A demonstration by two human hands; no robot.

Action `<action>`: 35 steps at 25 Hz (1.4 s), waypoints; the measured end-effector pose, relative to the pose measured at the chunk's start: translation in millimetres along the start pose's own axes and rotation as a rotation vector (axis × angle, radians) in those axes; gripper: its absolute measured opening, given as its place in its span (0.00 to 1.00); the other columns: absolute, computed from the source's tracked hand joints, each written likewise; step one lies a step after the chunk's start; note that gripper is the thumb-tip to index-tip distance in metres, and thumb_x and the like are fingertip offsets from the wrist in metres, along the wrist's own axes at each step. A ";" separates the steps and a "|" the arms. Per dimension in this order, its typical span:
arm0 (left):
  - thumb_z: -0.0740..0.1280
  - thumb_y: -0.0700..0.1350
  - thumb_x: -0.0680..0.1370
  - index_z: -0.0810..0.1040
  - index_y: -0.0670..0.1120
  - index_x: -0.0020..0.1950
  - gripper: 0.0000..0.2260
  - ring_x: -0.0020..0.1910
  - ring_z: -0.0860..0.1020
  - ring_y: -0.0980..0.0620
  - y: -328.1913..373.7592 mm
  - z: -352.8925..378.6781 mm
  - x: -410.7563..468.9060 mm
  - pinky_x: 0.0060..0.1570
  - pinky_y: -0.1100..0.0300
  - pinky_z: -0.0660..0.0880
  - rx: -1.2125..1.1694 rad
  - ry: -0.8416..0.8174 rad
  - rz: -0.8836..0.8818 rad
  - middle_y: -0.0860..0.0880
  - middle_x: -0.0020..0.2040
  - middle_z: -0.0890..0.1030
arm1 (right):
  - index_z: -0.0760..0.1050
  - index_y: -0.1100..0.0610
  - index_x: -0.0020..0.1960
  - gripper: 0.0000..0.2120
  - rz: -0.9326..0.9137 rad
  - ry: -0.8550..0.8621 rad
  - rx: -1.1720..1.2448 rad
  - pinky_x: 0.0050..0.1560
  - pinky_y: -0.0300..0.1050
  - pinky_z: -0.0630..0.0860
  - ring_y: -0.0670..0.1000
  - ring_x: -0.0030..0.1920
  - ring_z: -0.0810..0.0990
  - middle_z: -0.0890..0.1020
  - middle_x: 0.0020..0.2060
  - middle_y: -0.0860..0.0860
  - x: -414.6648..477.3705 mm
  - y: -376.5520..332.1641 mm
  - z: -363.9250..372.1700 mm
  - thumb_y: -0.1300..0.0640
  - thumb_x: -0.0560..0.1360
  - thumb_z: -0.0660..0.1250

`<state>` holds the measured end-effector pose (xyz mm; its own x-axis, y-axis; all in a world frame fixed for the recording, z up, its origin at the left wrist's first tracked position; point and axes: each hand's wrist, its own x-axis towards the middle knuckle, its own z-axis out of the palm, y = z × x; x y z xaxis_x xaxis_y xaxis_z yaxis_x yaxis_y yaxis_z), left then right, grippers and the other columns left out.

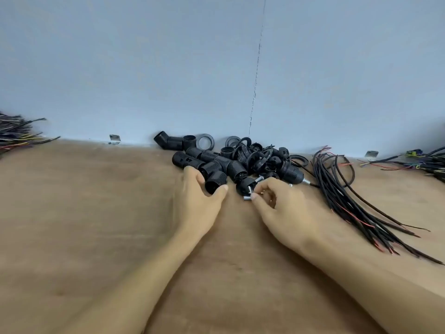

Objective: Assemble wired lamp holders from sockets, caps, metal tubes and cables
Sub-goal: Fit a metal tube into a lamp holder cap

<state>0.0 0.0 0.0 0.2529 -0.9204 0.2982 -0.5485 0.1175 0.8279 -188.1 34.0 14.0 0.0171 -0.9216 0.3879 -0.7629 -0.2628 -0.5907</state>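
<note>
**A:** Nearest first: what is on the wooden table (96,225)?

**B:** Two bare forearms reach across it. The left hand (199,201) is curled round a black ribbed socket (216,183), thumb on its right side and fingers on its left.

**A:** Which way does that socket lie?

**B:** On its side at the near edge of the pile. Its long axis runs away from the person, and its open mouth faces back toward them.

**A:** And the right hand (277,206)?

**B:** Its fingers are bent in, and thumb and forefinger pinch the right end of a small metal tube (247,198). The tube lies low over the table, long axis left to right, free end pointing left toward the socket.

**A:** Just beyond that?

**B:** A black cap (243,184) with another short silver tube standing at its near side. Behind it is the heap of sockets and rings (226,160), lying every way. One assembled holder (292,173) at the heap's right points its metal stub right.

**A:** The cables?

**B:** A black-and-red cable bundle (349,196) fans out right of the hand, running from far-left to near-right. More wires (16,133) lie at the far left edge, against the blue wall (144,68).
</note>
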 end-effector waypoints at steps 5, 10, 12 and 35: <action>0.78 0.58 0.70 0.66 0.53 0.51 0.24 0.46 0.73 0.48 2.4 16.7 22.0 0.44 0.51 0.72 0.149 0.054 0.141 0.52 0.52 0.68 | 0.70 0.44 0.47 0.05 0.026 0.089 -0.158 0.34 0.38 0.64 0.36 0.39 0.72 0.72 0.38 0.40 30.1 -1.4 20.3 0.47 0.78 0.65; 0.79 0.52 0.70 0.74 0.54 0.49 0.15 0.50 0.78 0.54 -15.0 26.7 24.4 0.50 0.56 0.74 0.038 0.022 0.157 0.58 0.49 0.78 | 0.73 0.42 0.51 0.06 0.057 0.128 -0.121 0.36 0.41 0.67 0.38 0.44 0.74 0.75 0.43 0.39 35.2 14.3 25.7 0.42 0.78 0.63; 0.79 0.50 0.69 0.75 0.55 0.48 0.15 0.49 0.79 0.56 -12.1 23.7 22.5 0.51 0.58 0.75 -0.090 0.003 0.154 0.58 0.47 0.80 | 0.74 0.42 0.53 0.05 0.023 0.137 -0.127 0.37 0.41 0.69 0.37 0.46 0.74 0.75 0.45 0.39 32.3 14.1 27.2 0.44 0.79 0.62; 0.70 0.43 0.79 0.79 0.45 0.58 0.08 0.36 0.82 0.50 7.7 7.7 19.6 0.34 0.59 0.77 -0.805 -0.276 -0.265 0.48 0.45 0.85 | 0.75 0.43 0.67 0.17 0.054 0.230 0.104 0.39 0.31 0.65 0.36 0.36 0.74 0.72 0.34 0.34 30.2 19.8 19.3 0.46 0.79 0.65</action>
<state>-5.4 -20.0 8.6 0.0335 -0.9994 0.0107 0.2534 0.0189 0.9672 -190.2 -4.6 0.3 -0.1783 -0.8491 0.4973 -0.6882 -0.2536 -0.6798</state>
